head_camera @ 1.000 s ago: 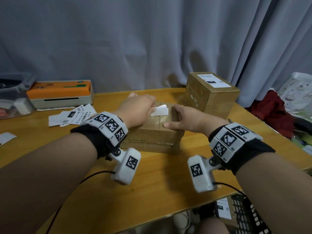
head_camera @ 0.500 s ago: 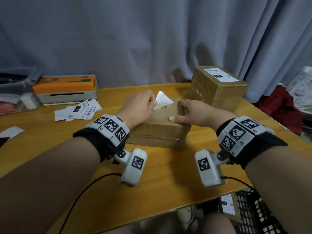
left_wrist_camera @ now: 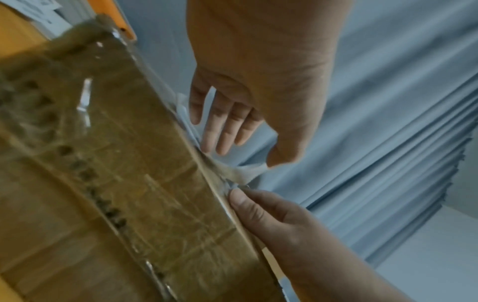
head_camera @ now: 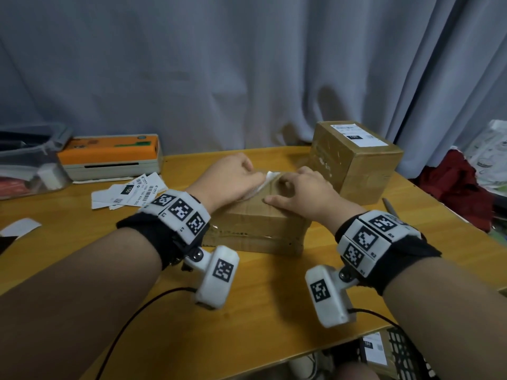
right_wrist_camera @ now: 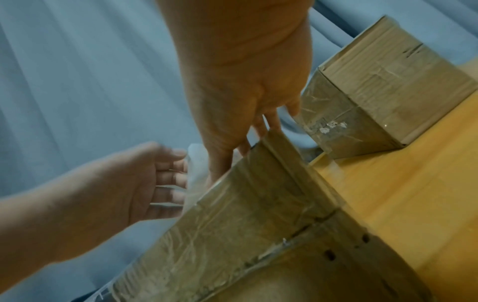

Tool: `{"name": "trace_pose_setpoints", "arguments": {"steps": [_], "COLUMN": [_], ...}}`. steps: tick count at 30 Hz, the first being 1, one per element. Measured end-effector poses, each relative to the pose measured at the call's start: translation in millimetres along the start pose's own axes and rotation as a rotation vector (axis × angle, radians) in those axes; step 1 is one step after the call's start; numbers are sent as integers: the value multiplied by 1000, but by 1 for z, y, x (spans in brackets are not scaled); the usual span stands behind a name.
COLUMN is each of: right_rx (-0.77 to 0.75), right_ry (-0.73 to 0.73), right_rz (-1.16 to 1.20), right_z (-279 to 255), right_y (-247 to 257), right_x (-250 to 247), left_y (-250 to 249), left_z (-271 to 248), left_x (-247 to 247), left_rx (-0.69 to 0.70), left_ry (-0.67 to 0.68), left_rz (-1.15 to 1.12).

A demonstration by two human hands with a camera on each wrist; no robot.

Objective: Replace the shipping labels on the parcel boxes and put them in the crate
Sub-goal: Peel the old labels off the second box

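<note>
A low, tape-wrapped cardboard box lies at the middle of the wooden table. My left hand pinches the partly peeled white label on the box top; in the left wrist view the thumb meets the stretched label strip. My right hand presses on the box top beside the label, its thumb along the near side. In the right wrist view its fingers lie over the box top edge. A taller box with a label stands at the back right.
An orange label printer sits at the back left, with loose printed labels in front of it and a clear bin beside it. A black crate below the table's front right holds a labelled box. A pen lies at the right.
The label stood up as a peeled flap; now my left hand has pulled it low across the box top. My right hand has moved from the box's right side onto its top.
</note>
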State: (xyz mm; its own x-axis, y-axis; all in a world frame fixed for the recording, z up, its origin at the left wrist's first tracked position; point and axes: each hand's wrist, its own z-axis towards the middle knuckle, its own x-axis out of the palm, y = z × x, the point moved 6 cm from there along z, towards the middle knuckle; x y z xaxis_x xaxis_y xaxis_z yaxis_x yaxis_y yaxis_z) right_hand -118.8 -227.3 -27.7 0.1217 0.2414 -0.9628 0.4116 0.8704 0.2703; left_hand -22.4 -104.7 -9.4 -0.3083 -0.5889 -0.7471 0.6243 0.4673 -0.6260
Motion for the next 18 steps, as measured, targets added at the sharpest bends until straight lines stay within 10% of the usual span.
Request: {"name": "trace_pose_setpoints", "arguments": {"steps": [5, 18], "right_rx": [33, -24], "right_ry": [13, 108], "right_rz": [102, 16], "right_z": [1, 4], "right_y": [-6, 19], "right_x": [1, 3], "left_y": [-11, 17], "left_z": [5, 0], "left_x": [6, -19], "left_rx": [83, -10], "left_ry": [104, -30], "left_rz": [318, -81]}}
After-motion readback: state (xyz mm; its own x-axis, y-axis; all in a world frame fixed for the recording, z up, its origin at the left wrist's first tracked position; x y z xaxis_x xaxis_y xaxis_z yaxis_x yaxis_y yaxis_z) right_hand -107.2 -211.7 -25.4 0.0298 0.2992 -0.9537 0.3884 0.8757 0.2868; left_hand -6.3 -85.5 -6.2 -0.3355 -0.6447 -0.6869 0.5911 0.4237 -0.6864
